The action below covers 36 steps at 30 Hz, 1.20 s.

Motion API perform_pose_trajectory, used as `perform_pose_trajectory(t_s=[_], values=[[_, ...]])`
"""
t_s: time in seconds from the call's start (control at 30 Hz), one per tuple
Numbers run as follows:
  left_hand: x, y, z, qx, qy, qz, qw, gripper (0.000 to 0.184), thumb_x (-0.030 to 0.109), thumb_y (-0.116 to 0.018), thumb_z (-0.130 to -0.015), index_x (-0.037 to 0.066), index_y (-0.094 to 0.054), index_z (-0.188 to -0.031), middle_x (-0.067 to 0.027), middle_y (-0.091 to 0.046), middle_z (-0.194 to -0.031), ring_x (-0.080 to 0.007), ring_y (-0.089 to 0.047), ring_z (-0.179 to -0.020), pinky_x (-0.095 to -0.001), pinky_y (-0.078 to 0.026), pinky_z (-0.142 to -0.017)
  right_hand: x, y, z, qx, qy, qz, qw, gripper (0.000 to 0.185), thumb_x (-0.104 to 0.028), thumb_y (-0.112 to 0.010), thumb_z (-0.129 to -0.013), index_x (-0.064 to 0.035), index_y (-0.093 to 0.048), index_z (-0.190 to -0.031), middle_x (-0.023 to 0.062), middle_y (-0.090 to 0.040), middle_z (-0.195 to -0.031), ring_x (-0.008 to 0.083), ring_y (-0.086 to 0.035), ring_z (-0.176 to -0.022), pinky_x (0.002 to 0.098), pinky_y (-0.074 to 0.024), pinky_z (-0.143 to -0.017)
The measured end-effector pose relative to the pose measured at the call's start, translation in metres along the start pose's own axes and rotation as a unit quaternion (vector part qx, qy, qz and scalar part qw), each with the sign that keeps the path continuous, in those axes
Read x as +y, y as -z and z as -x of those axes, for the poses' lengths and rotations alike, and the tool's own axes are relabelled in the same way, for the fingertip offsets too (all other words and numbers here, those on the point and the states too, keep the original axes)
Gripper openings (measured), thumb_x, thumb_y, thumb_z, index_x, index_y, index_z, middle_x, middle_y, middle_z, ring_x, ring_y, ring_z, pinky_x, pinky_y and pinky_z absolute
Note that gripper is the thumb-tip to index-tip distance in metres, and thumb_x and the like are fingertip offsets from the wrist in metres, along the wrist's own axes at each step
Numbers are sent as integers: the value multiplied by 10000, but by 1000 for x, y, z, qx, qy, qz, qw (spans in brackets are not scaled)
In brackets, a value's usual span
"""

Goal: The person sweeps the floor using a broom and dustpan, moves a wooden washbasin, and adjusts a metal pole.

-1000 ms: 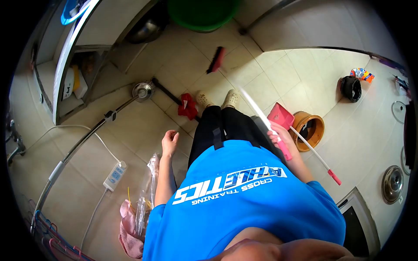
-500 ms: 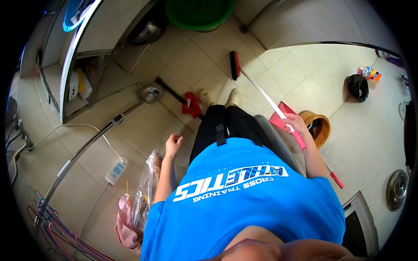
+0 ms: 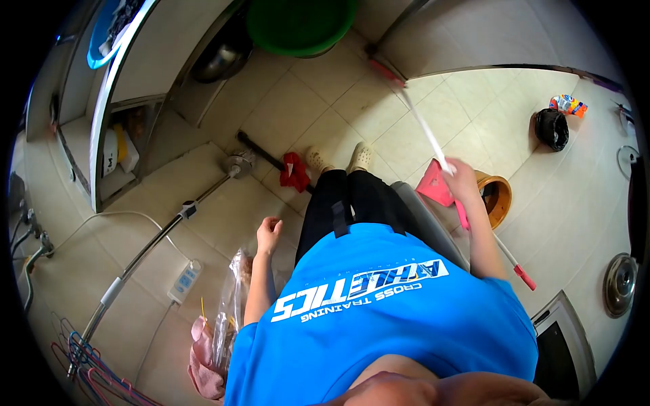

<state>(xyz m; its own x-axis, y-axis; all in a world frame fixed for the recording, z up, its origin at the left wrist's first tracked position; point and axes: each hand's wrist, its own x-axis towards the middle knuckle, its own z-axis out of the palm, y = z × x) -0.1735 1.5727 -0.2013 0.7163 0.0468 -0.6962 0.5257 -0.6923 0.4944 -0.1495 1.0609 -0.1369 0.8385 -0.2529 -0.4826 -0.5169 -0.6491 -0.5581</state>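
My right hand (image 3: 462,181) is closed around the handle of a broom (image 3: 423,128), which has a white shaft and a pink grip end. The broom's red head, smeared by motion, lies on the floor close to the base of the wall panel. Just beyond that hand sits a pink dustpan (image 3: 435,183), its long handle ending in a red grip beside my arm. My left hand (image 3: 269,235) hangs at my side with its fingers curled in, and I see nothing in them. Nearest to it is a clear plastic bag (image 3: 230,304).
Near my shoes stands a black pole with a red cloth (image 3: 294,172). A brown bucket (image 3: 502,203) and a black-lined bin (image 3: 552,130) stand at the right. At the left are a metal pole (image 3: 152,240), a power strip (image 3: 185,281) and several hangers (image 3: 95,372). Ahead is a green basin (image 3: 301,27).
The broom head has swept away from my feet, forward and to the right, toward the wall panel. My right hand has moved slightly forward with the handle. My left hand has barely moved.
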Motion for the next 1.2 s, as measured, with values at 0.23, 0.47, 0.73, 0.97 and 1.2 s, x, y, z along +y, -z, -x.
perform_pose_trajectory(t_s=[0.23,0.47,0.73,0.97,1.2], values=[[5,1,6,-15,17,7,1000,228,128,-557,-788,-24,-523,-954,-101,-595,-772,-142,-570,-688,-254,-468,-627,39,-46,-20,-53,-53,66,995,372,-42,-537,-727,39,-481,-1086,157,-578,-672,180,-534,-450,294,-429,-396],[-7,-5,2,-5,19,29,999,243,183,-592,-759,6,-549,-921,-111,-614,-759,-166,-578,-678,-277,-459,-636,12,-2,-12,-32,-143,-23,989,391,-7,-519,-719,23,-477,-1106,150,-573,-669,179,-545,-479,285,-435,-409],[20,-2,0,-21,-10,13,1000,223,123,-552,-796,-34,-510,-949,-96,-592,-761,-133,-567,-653,-241,-462,-616,22,-40,7,-80,-90,17,993,406,-18,-513,-697,-14,-499,-1102,205,-584,-780,254,-578,-575,336,-470,-514],[1,-17,-9,-24,-9,23,999,209,111,-554,-794,-32,-507,-939,-91,-589,-760,-126,-561,-655,-237,-456,-615,29,-10,44,-69,-201,-83,974,423,-47,-544,-725,-26,-465,-1140,92,-545,-609,135,-496,-398,263,-402,-343],[-1,-19,-6,-24,-5,-3,1000,218,120,-552,-792,-36,-508,-938,-108,-594,-763,-130,-566,-637,-242,-456,-605,30,-52,70,-77,-209,-125,967,406,-19,-535,-699,21,-476,-1098,121,-541,-602,167,-519,-401,283,-412,-339]])
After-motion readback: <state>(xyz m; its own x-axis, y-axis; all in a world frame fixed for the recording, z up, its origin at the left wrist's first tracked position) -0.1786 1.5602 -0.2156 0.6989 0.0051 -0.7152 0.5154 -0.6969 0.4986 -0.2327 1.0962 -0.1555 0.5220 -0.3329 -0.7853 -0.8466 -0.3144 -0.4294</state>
